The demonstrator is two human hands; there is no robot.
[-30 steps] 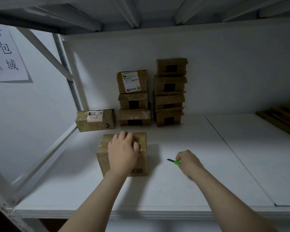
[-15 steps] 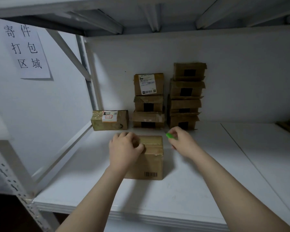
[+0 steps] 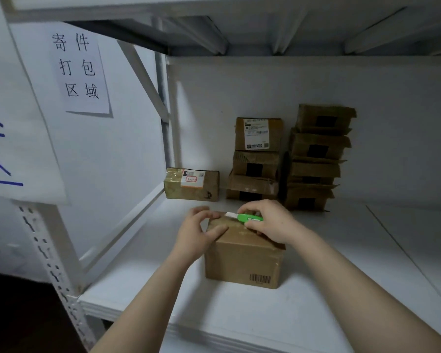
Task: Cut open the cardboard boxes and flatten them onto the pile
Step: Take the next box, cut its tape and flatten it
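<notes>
Resting on smooth white shelf [image 3: 316, 296], brown cardboard box [image 3: 242, 261] stood near front edge, barcode printed low on near face, glossy tape across top. Left hand [image 3: 196, 233] gripped box's top left corner, fingers curled over far rim, thumb flat on lid. Right hand [image 3: 270, 222] pinched green plastic cutter [image 3: 248, 217], pale tip pointing left over far top edge; contact with tape unclear. Behind: squat taped parcel [image 3: 191, 184], left stack [image 3: 257, 159] and right stack [image 3: 318, 159] of crumpled, torn-flap cartons against back wall. Paper sign [image 3: 79, 70] hung on side wall.
</notes>
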